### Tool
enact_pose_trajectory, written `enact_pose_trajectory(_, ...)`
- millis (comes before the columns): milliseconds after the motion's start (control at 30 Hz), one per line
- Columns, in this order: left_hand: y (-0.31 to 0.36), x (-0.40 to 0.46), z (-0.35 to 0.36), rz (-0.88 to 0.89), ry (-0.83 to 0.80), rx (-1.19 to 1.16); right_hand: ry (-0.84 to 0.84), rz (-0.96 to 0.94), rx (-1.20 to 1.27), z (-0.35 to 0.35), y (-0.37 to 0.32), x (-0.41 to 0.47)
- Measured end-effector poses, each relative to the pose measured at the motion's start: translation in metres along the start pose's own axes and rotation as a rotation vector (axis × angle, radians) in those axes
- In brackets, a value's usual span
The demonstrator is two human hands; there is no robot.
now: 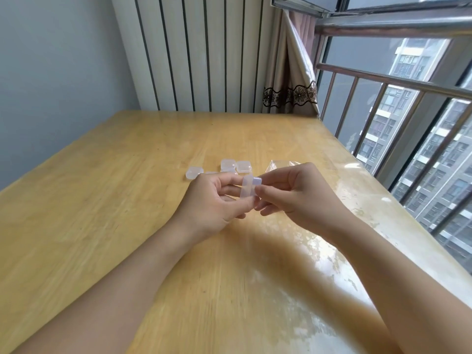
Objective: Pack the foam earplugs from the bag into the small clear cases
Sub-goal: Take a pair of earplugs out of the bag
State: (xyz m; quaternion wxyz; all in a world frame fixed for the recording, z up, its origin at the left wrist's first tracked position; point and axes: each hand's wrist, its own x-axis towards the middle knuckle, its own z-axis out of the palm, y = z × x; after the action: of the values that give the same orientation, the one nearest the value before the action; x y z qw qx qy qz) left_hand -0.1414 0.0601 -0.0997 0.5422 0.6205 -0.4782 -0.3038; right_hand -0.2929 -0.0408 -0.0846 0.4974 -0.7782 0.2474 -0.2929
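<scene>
Two bare hands hold one small clear case above a wooden table.

The held case (248,188) is translucent, faintly violet, and stands on edge above the table's middle; the left hand (214,203) pinches it between thumb and fingers, while the right hand (297,192) meets it from the right with its fingertips (259,191) curled and pressed against its edge. Whether the case is open cannot be told. Just beyond the hands, further clear cases (231,167) lie in a loose cluster on the table (102,200), and a clear bag (281,165) lies to their right, partly hidden by the right hand; its contents are not discernible. The tabletop is pale, glossy wood reflecting light along its right side. A ribbed white panel (204,52) and a curtain (291,72) stand at the far end; a railed window (408,111) facing apartment blocks runs along the right.
</scene>
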Motion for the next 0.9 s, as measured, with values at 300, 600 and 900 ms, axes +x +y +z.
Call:
enact_pose_trajectory(300,-0.005,-0.002,0.004,0.122,0.124,0.333,0.164,-0.111,-0.274,0.023,0.003,-0.006)
enact_pose_trajectory(600,-0.006,0.002,0.008,0.090,0.044,0.309,0.206,-0.025,-0.295,0.028,0.004,-0.004)
enact_pose_trajectory(900,0.001,0.004,0.000,0.002,0.081,0.115,0.109,-0.053,-0.160,0.014,0.004,0.002)
